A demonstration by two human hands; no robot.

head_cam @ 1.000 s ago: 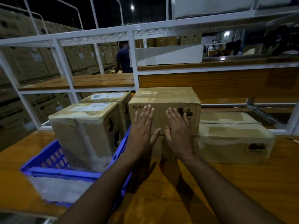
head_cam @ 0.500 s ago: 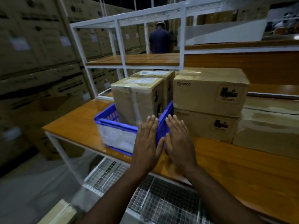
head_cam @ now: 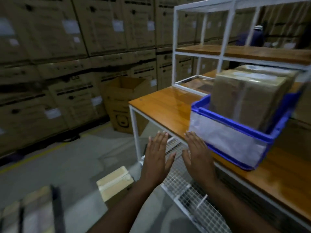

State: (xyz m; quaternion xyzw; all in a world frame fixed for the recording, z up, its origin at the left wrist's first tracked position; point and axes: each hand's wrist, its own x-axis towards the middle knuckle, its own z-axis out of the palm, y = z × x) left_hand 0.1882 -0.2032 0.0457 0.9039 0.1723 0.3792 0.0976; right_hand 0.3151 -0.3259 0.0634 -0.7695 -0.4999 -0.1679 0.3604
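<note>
- Hands held out side by side, a small gap between them: left hand and right hand, both palm down with fingers straight and close together, holding nothing.
- Both hands hang in the air off the near corner of a wooden desk with white metal legs, above its white wire-mesh lower shelf.
- On the desk stands a blue plastic crate with a pale, cloudy front panel. The right hand's fingertips are just beside its near corner. Whether they touch it cannot be told.
- Inside the crate sits a tall brown cardboard box, upright and taped, rising well above the rim.
- A white metal shelf frame with wooden boards stands behind the crate.
- A small pale cardboard box lies on the grey floor below the left hand.
- Farther off, an open brown carton stands against a wall of stacked cartons.
- A person in dark blue is blurred behind the shelves.
</note>
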